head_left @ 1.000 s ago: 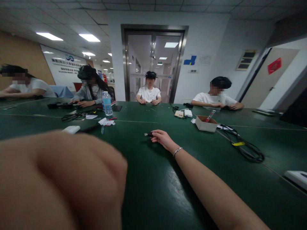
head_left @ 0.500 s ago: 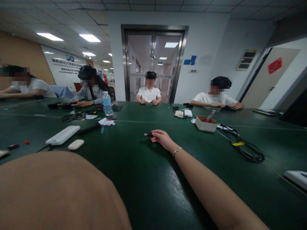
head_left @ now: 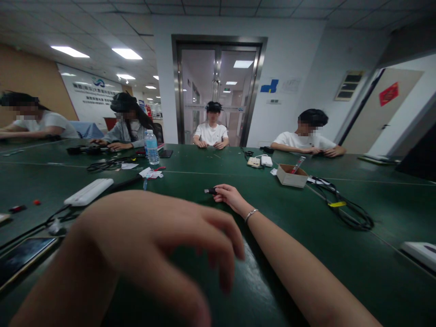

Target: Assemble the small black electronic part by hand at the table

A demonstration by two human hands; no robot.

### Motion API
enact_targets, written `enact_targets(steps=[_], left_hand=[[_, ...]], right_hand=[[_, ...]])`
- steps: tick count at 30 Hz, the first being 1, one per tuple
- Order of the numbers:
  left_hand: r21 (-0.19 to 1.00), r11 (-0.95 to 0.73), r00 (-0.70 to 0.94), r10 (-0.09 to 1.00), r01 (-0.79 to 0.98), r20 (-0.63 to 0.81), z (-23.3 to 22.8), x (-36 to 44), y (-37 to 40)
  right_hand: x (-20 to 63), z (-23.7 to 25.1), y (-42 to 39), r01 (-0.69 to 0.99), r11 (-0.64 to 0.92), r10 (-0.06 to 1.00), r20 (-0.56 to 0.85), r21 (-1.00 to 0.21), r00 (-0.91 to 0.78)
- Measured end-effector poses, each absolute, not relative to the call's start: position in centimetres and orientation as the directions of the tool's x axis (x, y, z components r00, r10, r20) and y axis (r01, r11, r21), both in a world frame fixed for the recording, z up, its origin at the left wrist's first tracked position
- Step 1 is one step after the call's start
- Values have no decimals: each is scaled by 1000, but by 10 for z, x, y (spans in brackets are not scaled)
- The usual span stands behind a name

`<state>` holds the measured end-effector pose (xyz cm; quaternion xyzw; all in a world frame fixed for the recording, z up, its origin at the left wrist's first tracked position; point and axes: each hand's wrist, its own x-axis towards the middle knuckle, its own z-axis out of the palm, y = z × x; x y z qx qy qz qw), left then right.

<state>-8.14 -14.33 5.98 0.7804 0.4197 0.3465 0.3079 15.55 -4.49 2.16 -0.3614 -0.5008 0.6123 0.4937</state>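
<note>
My left hand (head_left: 160, 231) hangs large and blurred close to the camera, above the near part of the green table (head_left: 190, 181). Its fingers are bent and spread, with a gap between thumb and fingers and nothing seen in it. Farther out, my right hand (head_left: 230, 197) rests low over the table with a bracelet on its wrist. Thumb and fingers pinch a small black USB flash drive (head_left: 210, 191), its metal plug pointing left. The rear part of the drive is hidden by the fingers.
Left lie a white power brick (head_left: 89, 191) and a phone (head_left: 25, 259). Farther back stands a water bottle (head_left: 151, 147). A small box (head_left: 292, 176) and a coiled black cable (head_left: 347, 213) lie right. Several people sit around the table.
My left hand has swung in from the lower left, its fingers now in view. It covers where a white oval case lay; the phone has come into sight. My right hand stays put.
</note>
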Motion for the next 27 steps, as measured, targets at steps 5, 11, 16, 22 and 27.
enact_targets(steps=[5,11,16,22,27], left_hand=[[566,-580,497,809,585,315,116,-47,-100],[571,-430,269,898,699,347,57,-17,-64],[763,-331,248,941,555,228,16,-17,-54],[786,-451,227,892,422,391,16,-16,-51],[848,-384,209,921,365,328,17,-17,-51]], right_hand=[[156,22,-45,-245,-25,953,51,-969,-299],[157,22,-44,-214,-16,951,52,-977,-306],[155,23,-44,-190,-18,953,41,-982,-301],[155,22,-43,-208,-12,954,52,-978,-297],[156,21,-43,-209,-24,954,40,-978,-298]])
